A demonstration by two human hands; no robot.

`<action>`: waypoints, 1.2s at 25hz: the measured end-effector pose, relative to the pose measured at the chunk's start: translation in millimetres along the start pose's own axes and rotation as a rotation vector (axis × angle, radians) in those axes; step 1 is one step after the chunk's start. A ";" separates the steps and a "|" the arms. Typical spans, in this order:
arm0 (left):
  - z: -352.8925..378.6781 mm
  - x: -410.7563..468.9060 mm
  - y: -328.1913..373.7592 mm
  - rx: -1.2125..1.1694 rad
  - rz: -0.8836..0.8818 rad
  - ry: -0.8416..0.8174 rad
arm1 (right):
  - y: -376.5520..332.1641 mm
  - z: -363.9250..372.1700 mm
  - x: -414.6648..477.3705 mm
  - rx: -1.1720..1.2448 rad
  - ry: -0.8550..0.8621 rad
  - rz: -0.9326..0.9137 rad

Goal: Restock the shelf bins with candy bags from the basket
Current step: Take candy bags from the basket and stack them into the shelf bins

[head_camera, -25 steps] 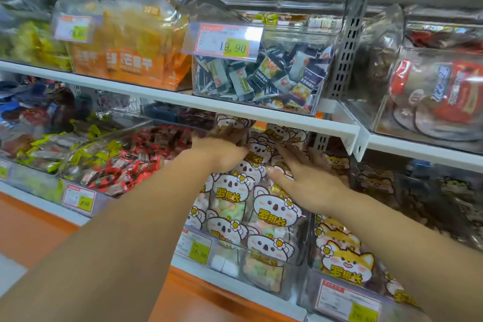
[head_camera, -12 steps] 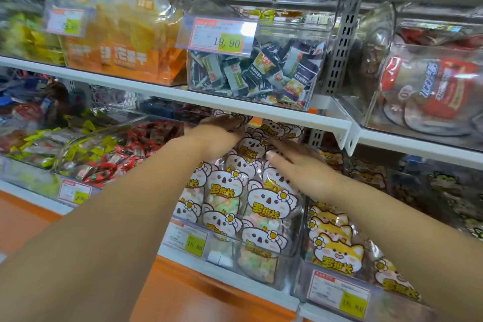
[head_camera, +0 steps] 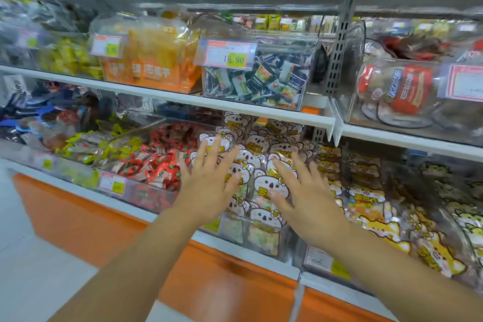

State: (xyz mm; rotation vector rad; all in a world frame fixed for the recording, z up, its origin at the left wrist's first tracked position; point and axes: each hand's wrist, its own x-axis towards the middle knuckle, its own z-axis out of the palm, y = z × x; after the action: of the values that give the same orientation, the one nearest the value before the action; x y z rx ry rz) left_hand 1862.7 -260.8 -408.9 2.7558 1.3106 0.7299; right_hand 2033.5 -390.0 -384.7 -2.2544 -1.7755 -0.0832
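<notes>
Both hands were flat and open, with the fingers spread wide and holding nothing. The left hand (head_camera: 209, 183) was over the left side of the bear bags (head_camera: 269, 185). The right hand (head_camera: 308, 198) was over the right side. The picture was blurry, so I cannot tell if the fingers touched the bags or were just above them.

The bear bags were white with little flowers. They stood in rows, packed tight, in a clear bin (head_camera: 261, 240) on the low shelf (head_camera: 136, 208). They filled the bin from front to back, right up under the top shelf (head_camera: 156, 94).

Just to the right was another bin full of yellow cat bags (head_camera: 379, 227). Just to the left was a bin of small red candies (head_camera: 156, 162), and past that were some yellow-green candies (head_camera: 86, 144).

On the top shelf, above the bear bags, sat a clear box of dark little packs (head_camera: 261, 81). It had a price tag (head_camera: 227, 56) that said 19.90. Big orange bags (head_camera: 156, 60) were beside it on the left. Red packs (head_camera: 410, 89) sat in a bin far to the right. Under the low shelf was an orange base (head_camera: 222, 282).
</notes>
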 end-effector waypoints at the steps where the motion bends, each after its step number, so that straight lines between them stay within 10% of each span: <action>1: 6.9 -1.3 -0.2 -0.007 0.009 0.011 | 0.7 4.3 0.5 0.025 0.010 0.003; 17: -7.9 -52.6 107.8 -0.113 0.276 0.105 | 56.9 -11.9 -74.7 0.028 0.082 0.058; 30: 45.5 -72.0 180.2 0.065 0.281 -0.267 | 130.4 -11.3 -134.4 -0.126 -0.099 0.095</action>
State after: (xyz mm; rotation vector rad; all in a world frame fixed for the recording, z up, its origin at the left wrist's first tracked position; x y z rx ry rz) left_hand 1974.4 -422.3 -443.2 2.9936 0.9263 0.3091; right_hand 2127.0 -547.6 -424.8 -2.4681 -1.7531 -0.0676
